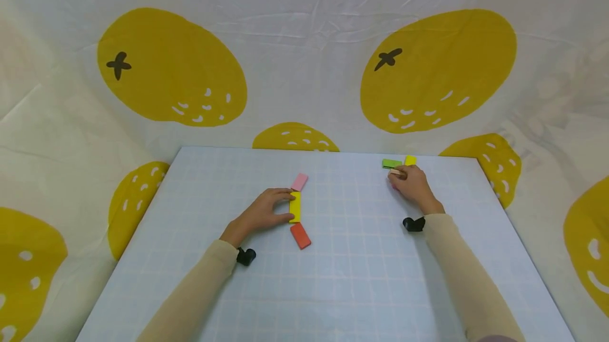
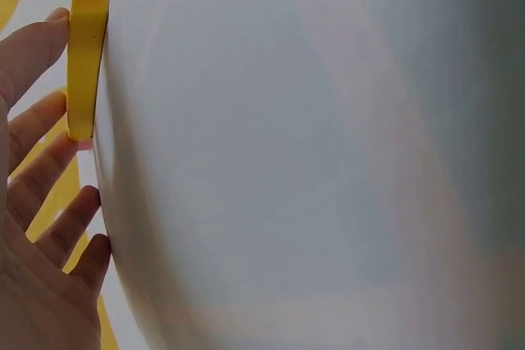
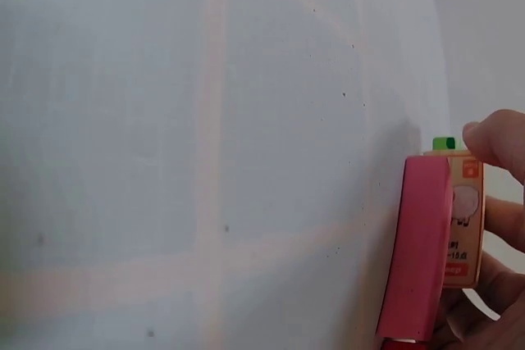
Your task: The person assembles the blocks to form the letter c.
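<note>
Three blocks form a bent line at mid-table: a pink block (image 1: pixel 300 182), a yellow block (image 1: pixel 295 207) and a red block (image 1: pixel 301 236). The left hand (image 1: pixel 264 210) has its thumb and fingertips on the yellow block (image 2: pixel 87 59), at its two ends. At the back right, the right hand (image 1: pixel 413 185) pinches a light wooden block (image 1: pixel 395 172) just in front of a green block (image 1: pixel 391 163). In the right wrist view, this printed wooden block (image 3: pixel 466 219) is between thumb and fingers, behind a deeper pink block (image 3: pixel 416 247).
Another yellow block (image 1: pixel 411 160) lies beyond the right hand, near the back edge of the table (image 1: pixel 357 278). A cloth (image 1: pixel 304 77) with large yellow fruit shapes hangs behind the table. Small black devices (image 1: pixel 246 257) are at both wrists.
</note>
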### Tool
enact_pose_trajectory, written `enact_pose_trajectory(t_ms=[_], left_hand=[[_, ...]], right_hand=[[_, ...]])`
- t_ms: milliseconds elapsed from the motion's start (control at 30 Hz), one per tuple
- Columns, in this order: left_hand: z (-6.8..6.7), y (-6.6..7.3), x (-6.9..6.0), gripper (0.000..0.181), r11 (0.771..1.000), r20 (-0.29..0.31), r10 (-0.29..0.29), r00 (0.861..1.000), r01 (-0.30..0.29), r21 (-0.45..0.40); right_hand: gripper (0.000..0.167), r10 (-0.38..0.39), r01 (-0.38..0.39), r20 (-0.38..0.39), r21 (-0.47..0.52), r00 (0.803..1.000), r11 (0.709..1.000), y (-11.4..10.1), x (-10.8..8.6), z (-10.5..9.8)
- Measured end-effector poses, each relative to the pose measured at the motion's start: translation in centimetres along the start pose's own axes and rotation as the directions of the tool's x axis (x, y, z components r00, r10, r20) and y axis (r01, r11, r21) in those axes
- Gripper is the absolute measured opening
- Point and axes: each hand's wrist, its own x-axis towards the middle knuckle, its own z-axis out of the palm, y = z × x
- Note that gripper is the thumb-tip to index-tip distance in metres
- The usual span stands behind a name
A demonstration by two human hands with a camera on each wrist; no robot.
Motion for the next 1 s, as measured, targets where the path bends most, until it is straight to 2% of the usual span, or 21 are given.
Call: enact_pose_trajectory(t_ms=[200, 367, 567, 767, 1000], left_hand=[[-0.28, 0.19, -0.13, 0.053, 0.998, -0.039, 0.064, 0.997, -0.065, -0.008], [-0.37, 0.28, -0.18, 0.053, 0.999, -0.034, 0.050, 0.998, -0.050, -0.002], [-0.26, 0.10, -0.11, 0.053, 0.999, -0.026, 0.041, 0.999, -0.041, -0.004], [-0.08, -0.15, -0.04, 0.054, 0.999, -0.023, 0.038, 0.999, -0.038, -0.008], [-0.03, -0.14, -0.01, 0.055, 1.000, -0.012, 0.024, 1.000, -0.025, -0.011]], right_hand=[[0.052, 0.022, -0.022, -0.003, 0.019, 1.000, 1.000, 0.05, -0.35, -0.37], [0.051, 0.053, -0.054, 0.022, 0.039, 0.998, 0.998, 0.14, -0.73, -0.67], [0.060, 0.067, -0.069, 0.055, 0.037, 0.996, 0.997, 0.33, -0.88, -0.78], [0.068, 0.075, -0.078, 0.057, 0.055, 0.996, 0.995, 0.51, -0.75, -0.56], [0.063, 0.077, -0.080, 0.062, 0.046, 0.995, 0.996, 0.36, -0.45, -0.36]])
